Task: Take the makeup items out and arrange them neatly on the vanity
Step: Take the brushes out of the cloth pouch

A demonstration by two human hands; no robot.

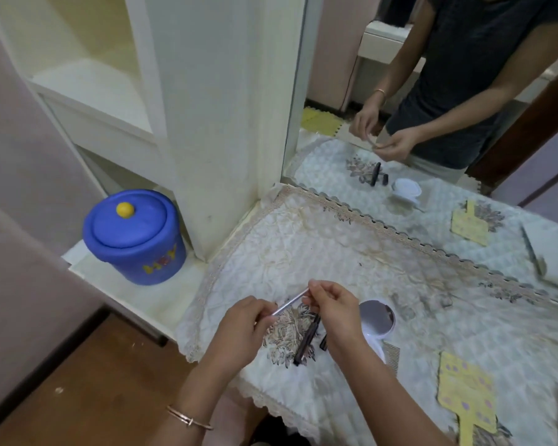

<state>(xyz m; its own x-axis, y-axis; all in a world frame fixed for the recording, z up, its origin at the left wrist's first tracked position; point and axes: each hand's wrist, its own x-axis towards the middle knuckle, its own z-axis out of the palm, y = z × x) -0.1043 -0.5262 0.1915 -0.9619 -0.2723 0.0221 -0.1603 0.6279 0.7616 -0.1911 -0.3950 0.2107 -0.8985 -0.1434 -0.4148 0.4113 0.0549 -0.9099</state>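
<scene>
Two hands meet at lower centre of the frame over a quilted cloth (303, 239) that covers the vanity. The left hand (239, 329) and the right hand (332, 304) share one slim silver stick (290, 300), probably a liner or brow pencil: the left thumb and forefinger pinch its lower end, the right fingertips pinch its upper end, and the other fingers of both hands curl loosely inward. It is held clear of the cloth and slanted up to the right, a two-ended grip that suits pulling off a cap or checking the item before laying it down; which of these I cannot tell.

Just below the hands, a dark slender tube (306, 344) lies on the cloth's floral print, and a shorter dark piece (323, 342) lies just beside it, partly behind the right wrist. Both run roughly parallel, which reads as the start of a tidy row. To their right a round white compact mirror (376, 320) stands open. A yellow paddle-shaped item (464, 400) sits at lower right, well apart from the row. A blue lidded bucket (132, 236) stands at the left, off the cloth.

The silver stick likely belongs alongside the two dark pieces, set parallel.
</scene>
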